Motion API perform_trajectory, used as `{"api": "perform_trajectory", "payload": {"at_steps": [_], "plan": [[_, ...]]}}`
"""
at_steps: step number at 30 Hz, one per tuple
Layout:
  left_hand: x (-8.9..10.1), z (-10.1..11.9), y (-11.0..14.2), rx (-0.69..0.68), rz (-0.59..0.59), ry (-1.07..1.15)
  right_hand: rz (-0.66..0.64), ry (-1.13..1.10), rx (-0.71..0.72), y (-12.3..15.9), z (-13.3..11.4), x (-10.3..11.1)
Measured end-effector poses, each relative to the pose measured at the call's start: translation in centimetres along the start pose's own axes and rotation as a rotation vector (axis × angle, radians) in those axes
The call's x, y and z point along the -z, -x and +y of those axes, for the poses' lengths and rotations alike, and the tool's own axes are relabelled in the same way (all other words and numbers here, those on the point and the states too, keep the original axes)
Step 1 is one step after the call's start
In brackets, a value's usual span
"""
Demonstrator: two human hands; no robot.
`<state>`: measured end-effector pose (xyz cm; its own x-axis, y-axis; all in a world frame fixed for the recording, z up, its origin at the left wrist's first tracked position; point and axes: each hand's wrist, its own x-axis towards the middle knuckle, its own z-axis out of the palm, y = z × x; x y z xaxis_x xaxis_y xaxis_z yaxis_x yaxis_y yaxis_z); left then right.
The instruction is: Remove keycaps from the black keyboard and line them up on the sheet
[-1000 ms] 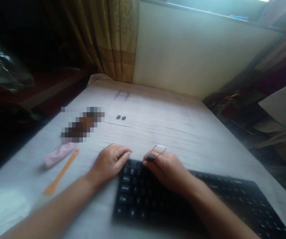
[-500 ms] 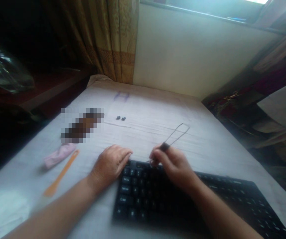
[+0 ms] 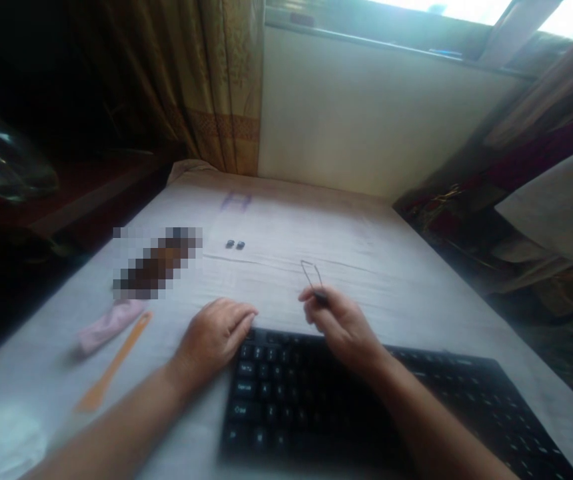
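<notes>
A black keyboard [image 3: 286, 407] lies on the light sheet in front of me, the forearm and shadow covering much of its middle. My left hand [image 3: 219, 333] rests at its far left corner, fingers together and thumb against the edge. Above the far edge, my right hand [image 3: 339, 327] pinches the dark handle of a wire keycap puller [image 3: 319, 295]. A thin wire loop sticks out beyond the fingers, pointing away from me. Whether a keycap is in the puller cannot be seen. Farther off, two small dark keycaps [image 3: 235, 245] sit side by side on the sheet.
To the left lie an orange spatula-like stick [image 3: 119, 363], a pink cloth roll [image 3: 109, 327] and a blurred-out brown item [image 3: 159, 263]. A whitish bundle [image 3: 4, 440] is at the near left. Curtain [image 3: 226, 127] and wall [image 3: 336, 113] stand behind the bed.
My right hand has lifted away from the keyboard's far edge and turned the keycap puller, so its wire loop now leans left instead of right. My left hand stays at the corner. The view has tilted slightly.
</notes>
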<state>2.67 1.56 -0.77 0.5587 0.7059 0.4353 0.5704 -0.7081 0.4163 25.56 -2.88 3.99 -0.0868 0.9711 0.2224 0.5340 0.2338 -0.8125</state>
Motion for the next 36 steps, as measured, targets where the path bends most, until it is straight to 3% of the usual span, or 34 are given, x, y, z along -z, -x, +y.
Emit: {"api": "perform_trajectory", "payload": {"at_steps": [5, 8, 15, 20, 27, 32, 36], "plan": [[0.1, 0.1, 0.0, 0.018, -0.005, 0.024, -0.343, 0.246, -0.081, -0.2, -0.9, 0.9], [0.1, 0.0, -0.1, 0.008, -0.001, 0.024, -0.431, 0.342, -0.103, -0.1, -1.1, 0.8], [0.1, 0.1, -0.1, -0.006, 0.017, 0.023, -0.409, 0.390, -0.038, 0.2, -0.4, -0.4], [0.1, 0.1, 0.0, 0.007, 0.011, 0.041, -0.288, 0.226, 0.040, 0.1, -0.1, -0.5], [-0.2, -0.2, 0.2, 0.020, 0.010, 0.026, -0.251, 0.195, -0.116, -0.7, -0.2, 0.0], [-0.3, -0.3, 0.3, 0.023, 0.013, 0.023, -0.190, 0.312, -0.061, -4.2, -0.4, 0.1], [-0.5, -0.4, 0.5, 0.047, 0.013, 0.050, -0.145, 0.361, -0.076, -8.8, 0.3, -1.6]]}}
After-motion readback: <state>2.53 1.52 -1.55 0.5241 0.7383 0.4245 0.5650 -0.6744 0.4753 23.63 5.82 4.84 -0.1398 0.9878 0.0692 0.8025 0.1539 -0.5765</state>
